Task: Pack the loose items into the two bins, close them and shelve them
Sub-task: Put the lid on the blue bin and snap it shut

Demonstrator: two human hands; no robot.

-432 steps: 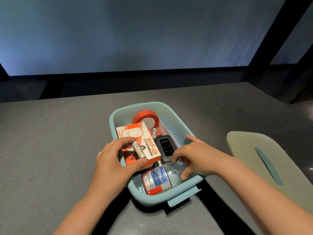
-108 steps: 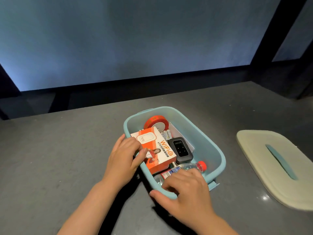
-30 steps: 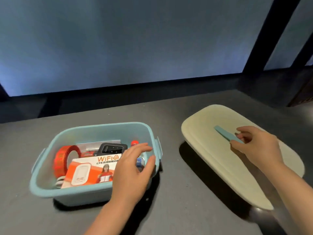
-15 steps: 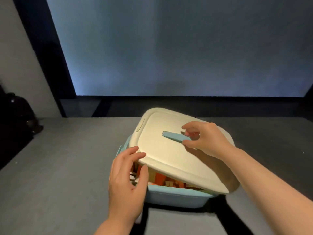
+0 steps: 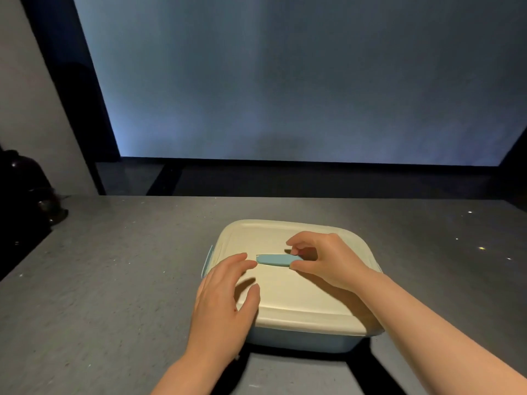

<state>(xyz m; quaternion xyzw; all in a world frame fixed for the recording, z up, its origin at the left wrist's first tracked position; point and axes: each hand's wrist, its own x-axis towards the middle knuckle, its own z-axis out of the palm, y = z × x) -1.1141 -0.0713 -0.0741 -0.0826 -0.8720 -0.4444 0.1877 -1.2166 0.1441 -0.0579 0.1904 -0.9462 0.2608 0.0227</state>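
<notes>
the cream lid (image 5: 288, 292) sits on the blue bin (image 5: 299, 339) on the grey table (image 5: 114, 280). right hand (image 5: 328, 260) pinches the lid's blue handle (image 5: 275, 260); left hand (image 5: 225, 303) hovers relaxed, holding nothing. if a corner isn't seated, the lid could pop off when it's lifted.

Bin (image 5: 299, 339): we see a light-blue plastic tub resting on the grey surface, only its near wall and a sliver of its left side showing.
Lid (image 5: 296, 297): cream, rounded-rectangular, lying flat over the bin and covering its contents.
Handle (image 5: 272, 260): a teal strip across the lid's middle.
Seal: we cannot tell whether the lid is snapped fully down.
</notes>
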